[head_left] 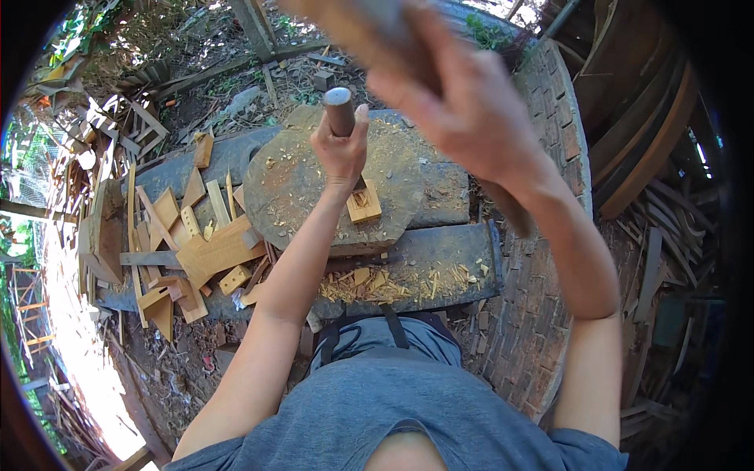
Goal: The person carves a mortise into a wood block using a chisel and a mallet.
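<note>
My left hand (342, 157) is closed around the handle of a chisel (341, 118), its pale round butt facing up. The chisel stands roughly upright, its lower end at a small light wooden block (364, 207) with a cut recess and shavings in it. That block rests on a round wooden stump (294, 188) strewn with chips. Raised above and to the right, my right hand (475, 118) grips a wooden mallet (357, 27). Motion blurs the mallet, and the top edge of the view cuts part of it off.
Left of the stump lies a pile of offcuts and shaped wood pieces (216, 255). Wood chips (377, 284) cover part of the dark bench plank (452, 243) nearest me. A low brick wall (534, 298) runs along the right, with curved boards (652, 149) stacked beyond it.
</note>
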{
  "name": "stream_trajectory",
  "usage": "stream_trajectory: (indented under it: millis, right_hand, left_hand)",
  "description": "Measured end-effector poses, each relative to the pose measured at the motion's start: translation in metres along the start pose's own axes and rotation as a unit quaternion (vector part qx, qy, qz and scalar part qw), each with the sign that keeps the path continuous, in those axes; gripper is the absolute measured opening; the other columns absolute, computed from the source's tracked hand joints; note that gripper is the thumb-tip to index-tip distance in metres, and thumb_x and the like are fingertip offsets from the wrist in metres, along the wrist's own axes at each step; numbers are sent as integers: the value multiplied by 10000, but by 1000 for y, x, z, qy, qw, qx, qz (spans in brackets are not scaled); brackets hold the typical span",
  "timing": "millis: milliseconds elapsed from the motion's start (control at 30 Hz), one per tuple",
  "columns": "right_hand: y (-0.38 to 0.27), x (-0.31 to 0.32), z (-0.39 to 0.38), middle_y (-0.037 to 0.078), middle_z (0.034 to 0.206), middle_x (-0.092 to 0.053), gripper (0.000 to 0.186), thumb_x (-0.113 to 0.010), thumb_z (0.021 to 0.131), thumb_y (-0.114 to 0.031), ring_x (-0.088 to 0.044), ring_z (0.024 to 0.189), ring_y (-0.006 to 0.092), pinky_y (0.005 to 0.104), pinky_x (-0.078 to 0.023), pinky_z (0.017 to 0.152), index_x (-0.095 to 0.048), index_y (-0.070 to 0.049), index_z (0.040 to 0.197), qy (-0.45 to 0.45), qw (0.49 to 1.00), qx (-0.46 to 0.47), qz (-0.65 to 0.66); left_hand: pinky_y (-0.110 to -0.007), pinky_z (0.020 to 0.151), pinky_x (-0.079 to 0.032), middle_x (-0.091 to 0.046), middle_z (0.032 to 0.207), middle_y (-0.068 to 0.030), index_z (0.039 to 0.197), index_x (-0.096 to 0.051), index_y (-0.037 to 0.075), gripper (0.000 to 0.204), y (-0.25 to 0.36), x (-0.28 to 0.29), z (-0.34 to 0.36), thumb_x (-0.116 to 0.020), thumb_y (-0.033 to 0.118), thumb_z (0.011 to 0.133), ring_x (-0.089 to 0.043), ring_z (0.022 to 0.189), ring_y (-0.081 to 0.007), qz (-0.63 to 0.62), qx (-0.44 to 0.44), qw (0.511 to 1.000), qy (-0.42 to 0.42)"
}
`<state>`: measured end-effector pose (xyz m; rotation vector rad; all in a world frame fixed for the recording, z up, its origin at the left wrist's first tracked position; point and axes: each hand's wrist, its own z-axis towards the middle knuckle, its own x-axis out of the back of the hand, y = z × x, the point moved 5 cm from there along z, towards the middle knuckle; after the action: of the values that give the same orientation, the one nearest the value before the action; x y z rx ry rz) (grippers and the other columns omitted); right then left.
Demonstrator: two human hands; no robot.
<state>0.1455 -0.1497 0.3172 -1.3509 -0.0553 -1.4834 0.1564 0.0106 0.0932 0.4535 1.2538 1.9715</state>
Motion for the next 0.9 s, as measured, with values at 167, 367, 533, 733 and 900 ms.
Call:
stream_trajectory:
  millis: [167, 367, 533, 733, 900]
  right_hand:
    - [35, -30, 7, 227, 1055, -680, 753, -635, 896, -492, -708, 853, 329, 462, -542, 830, -415, -43, 1460, -136, 974, 5, -179]
    - [-49, 39, 19, 303, 1189, -607, 772, -593, 926, -487, -689, 963, 330, 424, -536, 865, -345, 24, 1448, -92, 990, 83, 62]
    - [29, -38, -18, 281, 1108, -671, 751, -613, 885, -423, -685, 991, 416, 496, -548, 859, -335, -127, 1517, -175, 970, -40, -162]
    - [11, 0, -11, 233, 1064, -690, 744, -658, 901, -449, -720, 792, 299, 396, -554, 729, -361, -138, 1508, -77, 996, -17, -35]
    - [21, -13, -30, 215, 1062, -695, 728, -651, 900, -408, -717, 813, 287, 422, -555, 749, -348, -148, 1508, -78, 997, -15, -14]
  left_hand:
    - [-292, 633, -494, -662, 765, -36, 862, -613, -30, 244, 19, -6, -9, -760, 163, 831, -598, 671, -92, -21, -42, 998, 28]
    - [-296, 613, -482, -652, 717, -63, 881, -640, -5, 205, 27, 3, -12, -755, 158, 837, -588, 653, -108, 44, -18, 999, -1]
    - [-291, 656, -482, -699, 847, -92, 839, -620, -26, 225, 19, -6, -23, -777, 128, 792, -603, 754, -96, 7, -55, 998, -30]
    - [-313, 646, -500, -660, 726, -116, 873, -626, -7, 214, 22, 3, -16, -749, 156, 810, -619, 678, -120, 58, -19, 998, -2]
    - [-292, 613, -483, -651, 686, -56, 804, -611, -13, 176, 16, -7, -21, -761, 75, 775, -586, 637, -97, -57, 11, 998, -2]
